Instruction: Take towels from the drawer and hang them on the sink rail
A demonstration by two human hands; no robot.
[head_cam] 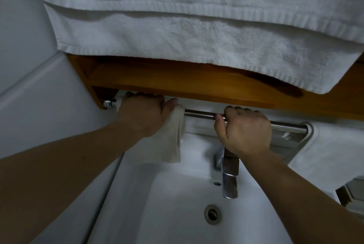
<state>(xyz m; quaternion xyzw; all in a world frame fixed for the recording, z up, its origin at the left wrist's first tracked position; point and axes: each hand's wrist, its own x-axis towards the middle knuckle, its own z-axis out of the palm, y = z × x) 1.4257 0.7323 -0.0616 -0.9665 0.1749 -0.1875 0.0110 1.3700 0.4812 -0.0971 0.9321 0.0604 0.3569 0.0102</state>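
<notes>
The fingers (146, 97) of the left hand (141, 113) are curled over the top of the small cream towel (173, 137), with the thumb lying along its upper fold, so this hand holds the towel on the sink rail (202, 114). The fingers (236, 110) of the right hand (244, 131) are curled round the bare steel of the rail, further to the right, and they hold no cloth.

The towel hangs over the left part of the rail and falls in a narrow, bunched strip toward the sink (177, 194). How much cloth lies behind the rail I cannot tell, because the left hand and the wooden shelf (187, 86) hide it.

The risks, as I judge them:
- If the two sides of the towel are unequal, the longer side may pull it off the smooth rail when the left hand releases, and it would drop into the sink.
- The towel is bunched, not spread. If it is pulled sideways too fast along the rail, it may twist or slip off.
- The faucet (229, 173) stands just under the right wrist, so a lowered arm could knock its handle.
- The large white towel (197, 27) hangs above from the shelf and comes close to both hands; a raised hand could catch it and drag it down.
</notes>
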